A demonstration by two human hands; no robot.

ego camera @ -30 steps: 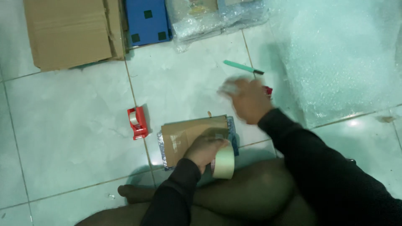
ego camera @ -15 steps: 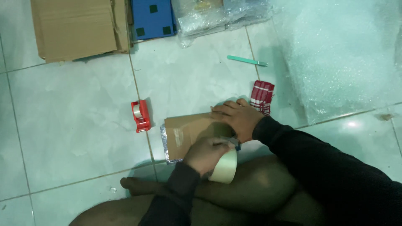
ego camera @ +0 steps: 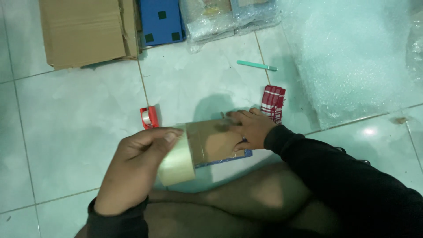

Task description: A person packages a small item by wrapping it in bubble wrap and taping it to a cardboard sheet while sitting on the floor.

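Taping is under way: the left hand [ego camera: 134,165] grips a roll of tape [ego camera: 177,158] at the left end of the brown parcel [ego camera: 213,141] on the tiled floor [ego camera: 75,128], the right hand [ego camera: 249,128] pressing flat on it, so next the strip likely needs drawing taut rightward.

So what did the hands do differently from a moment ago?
The right hand came down from above the floor and now presses flat on the brown parcel. The left hand pulled the roll of packing tape out to the left, away from the parcel. The red tape dispenser, green pen and cardboard box stayed put.
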